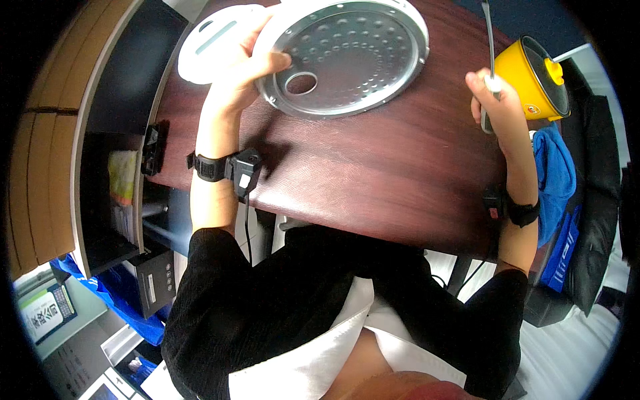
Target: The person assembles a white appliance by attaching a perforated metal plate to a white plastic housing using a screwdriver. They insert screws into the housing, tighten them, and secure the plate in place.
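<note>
Presently, the left hand (240, 77) grips a round grey metal disc (347, 60) with a pale rim, a dimpled face and one oval hole near its left side, the thumb laid over the edge and the other fingers partly hidden behind it. This disc is held tilted over the far left part of the reddish-brown wood-grain bench (400, 180); whether its rim touches the surface I cannot tell. Just beside that hand, on its left, is a rounded white piece (200, 57) with a slot. At the right, the right hand (497, 103) has its fingers closed around a slim tool with a long metal shaft (491, 40), which points toward the far edge. Near the tool stands a yellow pot (530, 77) with a yellow-knobbed lid (553, 71), and a crumpled blue cloth (557, 170) lies beside the right forearm.
</note>
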`<state>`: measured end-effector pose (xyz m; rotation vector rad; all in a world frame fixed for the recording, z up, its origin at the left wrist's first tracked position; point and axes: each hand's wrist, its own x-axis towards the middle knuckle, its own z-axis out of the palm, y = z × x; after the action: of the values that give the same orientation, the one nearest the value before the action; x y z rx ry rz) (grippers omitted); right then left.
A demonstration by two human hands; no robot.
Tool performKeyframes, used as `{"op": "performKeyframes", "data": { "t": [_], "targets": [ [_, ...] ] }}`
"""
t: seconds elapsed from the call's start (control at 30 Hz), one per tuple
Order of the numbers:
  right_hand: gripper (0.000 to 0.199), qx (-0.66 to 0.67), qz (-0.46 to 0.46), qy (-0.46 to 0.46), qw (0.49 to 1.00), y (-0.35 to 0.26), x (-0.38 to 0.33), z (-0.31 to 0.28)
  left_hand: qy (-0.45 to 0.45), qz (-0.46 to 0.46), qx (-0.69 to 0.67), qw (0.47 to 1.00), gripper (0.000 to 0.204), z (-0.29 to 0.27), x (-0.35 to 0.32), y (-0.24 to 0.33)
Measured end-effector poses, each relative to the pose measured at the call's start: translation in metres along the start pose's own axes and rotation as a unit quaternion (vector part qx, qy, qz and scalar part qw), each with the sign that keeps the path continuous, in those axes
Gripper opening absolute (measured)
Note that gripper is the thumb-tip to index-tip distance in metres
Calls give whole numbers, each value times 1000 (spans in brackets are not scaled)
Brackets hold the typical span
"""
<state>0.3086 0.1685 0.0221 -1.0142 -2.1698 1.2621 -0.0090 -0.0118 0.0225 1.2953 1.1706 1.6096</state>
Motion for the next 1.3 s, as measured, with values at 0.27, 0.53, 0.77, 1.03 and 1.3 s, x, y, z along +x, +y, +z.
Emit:
{"op": "performKeyframes", "data": {
  "t": [0.27, 0.53, 0.77, 1.03, 1.3],
  "targets": [
    [23, 70, -92, 21, 993, -21, 21, 38, 34, -61, -42, 997, 38, -5, -3, -15],
    [19, 69, -139, 35, 987, -14, 23, 45, -71, -171, -110, 976, 54, -19, -18, -20],
    [25, 2, -133, 50, 990, -13, 24, 37, -73, -191, -143, 968, 56, -13, -20, -34],
    [22, -190, -151, 37, 969, -6, -17, -11, -26, -159, -167, 973, 64, -12, -16, -40],
    [25, -273, -133, 6, 953, -16, -56, -13, 9, -142, -135, 981, 65, 0, -20, -32]
  ]
}}
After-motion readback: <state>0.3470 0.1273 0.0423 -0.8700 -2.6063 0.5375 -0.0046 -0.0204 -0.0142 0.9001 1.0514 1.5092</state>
